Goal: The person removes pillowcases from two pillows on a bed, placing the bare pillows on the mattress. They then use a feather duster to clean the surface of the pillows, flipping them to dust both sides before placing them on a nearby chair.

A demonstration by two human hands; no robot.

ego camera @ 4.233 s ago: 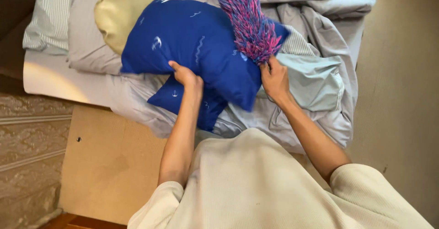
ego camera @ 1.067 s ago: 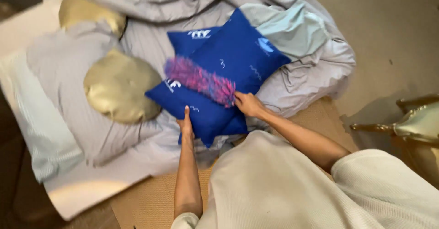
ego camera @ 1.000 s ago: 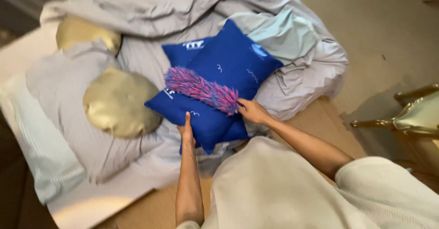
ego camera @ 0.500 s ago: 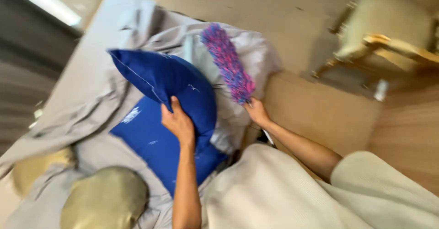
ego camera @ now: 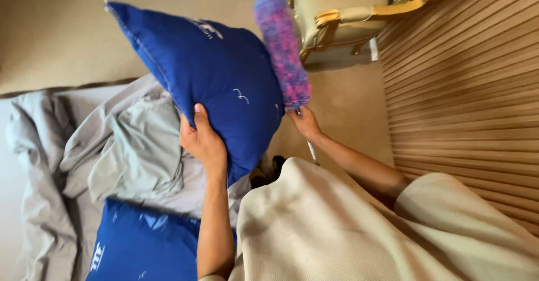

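My left hand (ego camera: 201, 140) grips the lower edge of a dark blue cushion (ego camera: 216, 70) and holds it up off the bed. My right hand (ego camera: 305, 122) is shut on the thin handle of a pink and purple fluffy duster (ego camera: 282, 48), whose head stands upright against the cushion's right side. A second blue cushion (ego camera: 149, 246) lies flat on the bed below my left forearm. I wear a cream long-sleeved top.
Rumpled grey bedding (ego camera: 98, 152) covers the bed at the left. A cream and gold chair (ego camera: 348, 14) stands on the beige carpet (ego camera: 62, 31) beyond the duster. A ribbed wooden wall panel (ego camera: 466, 96) fills the right side.
My left hand has lifted the upper blue cushion higher off the bed. The duster has come up from the cushions and now stands upright beside it. My view swung toward the chair and wall.
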